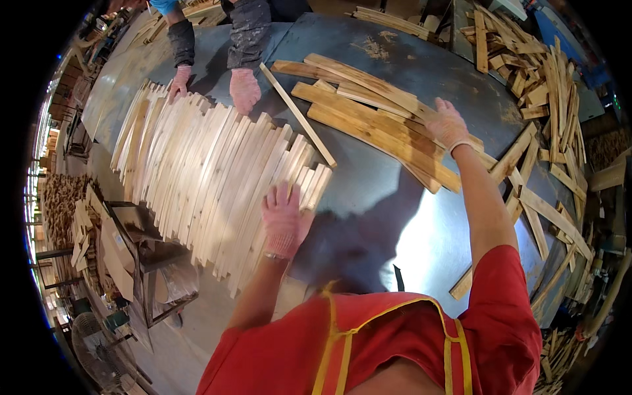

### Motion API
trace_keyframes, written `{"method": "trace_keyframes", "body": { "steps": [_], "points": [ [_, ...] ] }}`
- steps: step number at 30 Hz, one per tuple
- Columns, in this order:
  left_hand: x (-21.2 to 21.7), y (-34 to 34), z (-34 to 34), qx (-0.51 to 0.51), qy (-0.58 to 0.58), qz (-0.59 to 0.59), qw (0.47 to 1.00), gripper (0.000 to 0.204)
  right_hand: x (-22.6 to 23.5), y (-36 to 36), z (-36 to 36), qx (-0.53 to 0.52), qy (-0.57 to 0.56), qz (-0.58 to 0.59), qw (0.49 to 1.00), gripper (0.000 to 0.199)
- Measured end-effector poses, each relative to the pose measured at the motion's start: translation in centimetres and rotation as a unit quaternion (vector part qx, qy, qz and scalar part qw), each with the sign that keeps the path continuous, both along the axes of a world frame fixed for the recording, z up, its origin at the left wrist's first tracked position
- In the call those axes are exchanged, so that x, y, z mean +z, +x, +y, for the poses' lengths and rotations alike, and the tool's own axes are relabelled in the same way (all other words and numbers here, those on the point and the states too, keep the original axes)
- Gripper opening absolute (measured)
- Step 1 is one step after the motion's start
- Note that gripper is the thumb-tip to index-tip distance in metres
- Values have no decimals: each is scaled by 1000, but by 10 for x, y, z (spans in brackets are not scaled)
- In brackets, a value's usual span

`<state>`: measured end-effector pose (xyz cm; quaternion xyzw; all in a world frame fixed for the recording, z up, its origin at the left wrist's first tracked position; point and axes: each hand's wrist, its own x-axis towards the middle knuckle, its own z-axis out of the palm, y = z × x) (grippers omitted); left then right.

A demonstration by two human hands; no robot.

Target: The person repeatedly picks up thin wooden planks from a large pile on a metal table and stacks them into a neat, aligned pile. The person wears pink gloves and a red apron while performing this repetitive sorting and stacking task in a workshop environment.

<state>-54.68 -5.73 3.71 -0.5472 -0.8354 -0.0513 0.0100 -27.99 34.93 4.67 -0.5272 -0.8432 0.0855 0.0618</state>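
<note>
My left hand [283,220], in a pink knit glove, rests on the right end of a broad row of pale wooden strips [204,164] laid side by side. Its fingers are stretched and slightly apart, holding nothing. My right hand [447,126], gloved alike, reaches across to the darker brown boards [375,131] that lie in a loose, overlapping stack. Those fingers are extended against the boards' right-hand portion, not wrapped round them. Between the row and the stack, a single strip [299,117] lies at a slant.
Across the metal table [349,230], a co-worker's gloved hands [245,91] touch the far side of the strips. Scrap wood [526,72] is heaped at the right, with crossed boards [546,214] below it. A metal-framed cart [148,263] and fan [99,349] stand at left.
</note>
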Motion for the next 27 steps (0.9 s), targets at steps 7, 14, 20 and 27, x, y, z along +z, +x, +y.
{"method": "trace_keyframes", "body": {
  "steps": [7,14,20,27],
  "points": [
    [-5,-40,215,4,-58,-43,997,88,-6,10,30,-19,-75,-84,993,62],
    [-10,-70,258,128,-114,-46,984,83,8,67,-116,-208,-225,251,918,68],
    [-32,-125,227,222,213,-441,843,89,49,169,-105,-207,-196,651,704,28],
    [-29,-126,188,-69,168,-854,488,57,35,236,-3,-97,-3,93,991,97]
  ]
}}
